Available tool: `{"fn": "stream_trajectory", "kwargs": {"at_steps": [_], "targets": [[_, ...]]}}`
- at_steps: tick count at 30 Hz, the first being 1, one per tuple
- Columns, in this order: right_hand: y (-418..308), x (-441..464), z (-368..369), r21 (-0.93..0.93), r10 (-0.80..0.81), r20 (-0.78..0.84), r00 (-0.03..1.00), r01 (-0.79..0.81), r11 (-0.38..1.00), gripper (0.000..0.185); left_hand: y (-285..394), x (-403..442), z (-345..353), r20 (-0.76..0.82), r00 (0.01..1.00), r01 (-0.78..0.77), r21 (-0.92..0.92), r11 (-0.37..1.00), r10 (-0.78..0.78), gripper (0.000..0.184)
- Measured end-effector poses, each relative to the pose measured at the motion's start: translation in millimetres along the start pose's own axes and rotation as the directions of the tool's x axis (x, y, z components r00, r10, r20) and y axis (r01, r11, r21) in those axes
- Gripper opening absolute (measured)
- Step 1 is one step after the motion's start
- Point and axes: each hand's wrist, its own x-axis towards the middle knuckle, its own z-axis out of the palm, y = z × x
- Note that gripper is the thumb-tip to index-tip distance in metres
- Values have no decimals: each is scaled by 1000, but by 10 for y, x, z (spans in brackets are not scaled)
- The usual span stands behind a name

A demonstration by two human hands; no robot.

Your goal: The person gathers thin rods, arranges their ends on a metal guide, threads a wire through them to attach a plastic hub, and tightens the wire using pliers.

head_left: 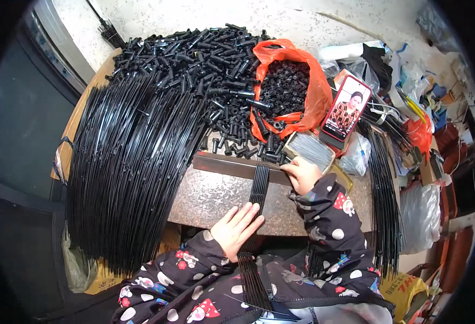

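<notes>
My left hand (236, 229) lies with fingers stretched out flat over a narrow row of thin black ribs (259, 183), which look like umbrella ribs. The row runs from a brown metal bar (224, 164) toward my lap, where more of the ribs' length (252, 283) shows. My right hand (302, 175) is closed in a pinch beside the bar's right end, close to loose black tubes (272, 146) and a clear box of thin pale pins (310, 151). Whatever its fingertips hold is too small or hidden to tell.
A large sheaf of black ribs (132, 178) covers the left side, under a heap of black tubes (194, 65). A red plastic bag (324, 97) holds small black parts. Beyond it a phone (346, 108) stands propped up. More ribs (386, 205) hang over the right edge.
</notes>
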Motion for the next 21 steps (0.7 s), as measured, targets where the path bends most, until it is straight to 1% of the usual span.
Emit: {"fn": "stream_trajectory", "kwargs": {"at_steps": [3, 4, 7, 8, 14, 17, 21], "targets": [[24, -52, 4, 2, 11, -28, 1000, -11, 1000, 16, 1, -2, 10, -15, 1000, -2, 6, 1000, 3, 93], [15, -50, 5, -16, -8, -26, 1000, 8, 1000, 16, 2, -1, 12, -24, 1000, -7, 16, 1000, 7, 93], [-27, -23, 11, 1, -16, -6, 1000, 16, 1000, 17, 17, -2, -11, -25, 1000, -10, 17, 1000, 10, 93], [-42, -11, 19, -22, -4, 8, 1000, 4, 1000, 18, 18, -1, -16, -26, 1000, -8, 17, 1000, 9, 93], [-24, -16, 48, 8, -23, -34, 999, 23, 1000, 19, 15, -7, -19, -36, 999, -9, 9, 1000, 9, 93], [-11, 19, 52, -19, -47, 16, 999, 48, 999, 21, 10, -13, 4, -41, 999, -11, 8, 1000, 11, 93], [27, 85, -15, 16, -108, 66, 992, 107, 994, 23, 1, -22, 15, -49, 999, -8, 7, 1000, 8, 93]]}}
